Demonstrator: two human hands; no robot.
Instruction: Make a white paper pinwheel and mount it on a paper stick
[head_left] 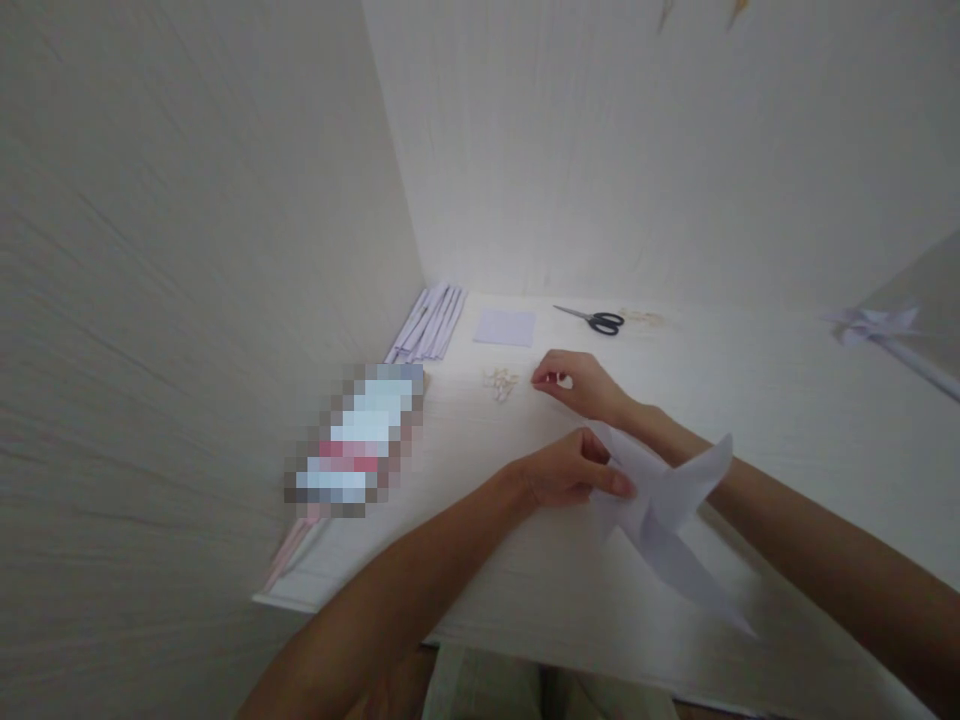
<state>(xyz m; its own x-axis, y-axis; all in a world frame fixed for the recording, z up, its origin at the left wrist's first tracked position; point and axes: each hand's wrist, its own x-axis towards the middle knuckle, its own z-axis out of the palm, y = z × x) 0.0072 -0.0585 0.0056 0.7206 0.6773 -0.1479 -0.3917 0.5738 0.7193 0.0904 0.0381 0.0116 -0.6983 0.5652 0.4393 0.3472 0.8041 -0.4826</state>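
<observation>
My left hand is closed on a pale lilac paper pinwheel, thumb pressed near its middle. The folded blades spread to the right, over my right forearm and above the table. Just beyond, my right hand is in a pinch, thumb and forefinger together; anything between the tips is too small to make out. Directly left of those fingertips lies a small heap of thin white and gold-coloured pieces on the white table.
Behind the heap are a square lilac sheet, black-handled scissors and more small gold pieces. Rolled paper sticks lie back left, near a blurred-out phone-like object. A finished-looking pinwheel on a stick is at right. Walls border the table.
</observation>
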